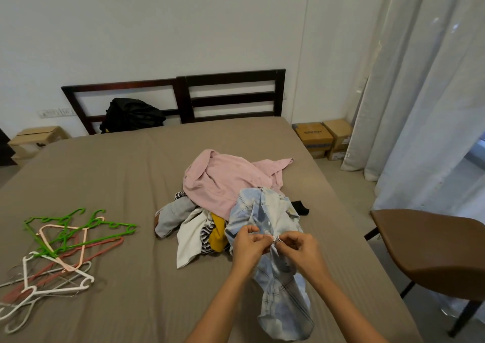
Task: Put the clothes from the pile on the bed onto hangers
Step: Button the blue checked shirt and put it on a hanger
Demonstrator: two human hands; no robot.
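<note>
— Where do we see the clothes now?

— We see the pile (210, 211) in the middle of the bed (118, 164), on the grey-brown sheet. A pink garment (223, 182) lies on top at the far side. Below it we can see a grey piece (173, 216), a white piece (189, 240), something striped and a yellow piece (219, 233).

— And the hands?

— Both are on a light blue checked shirt (278, 285). It lies over the near right part of the pile and runs down toward the near edge of the bed. The left hand (249, 245) pinches the front edge of the shirt with curled fingers. The right hand (301, 250) pinches the same edge just beside it, so each grip is closed on the shirt. The two hands nearly touch. Between the fingertips there is a small white thing, perhaps a button, but we cannot tell for sure.

— Is the shirt on a hanger?

— Not yet. The hangers (60, 248) lie in a loose heap on the left part of the bed, well apart from the pile. They are green, pink, reddish and white, crossed over each other.

— What else do we have around?

— A black bag (131, 115) leans at the dark headboard (231, 96). Cardboard boxes (313, 135) stand on the floor by the wall, near the white curtain (433, 80). A brown chair (433, 243) stands to the right of the bed.
</note>
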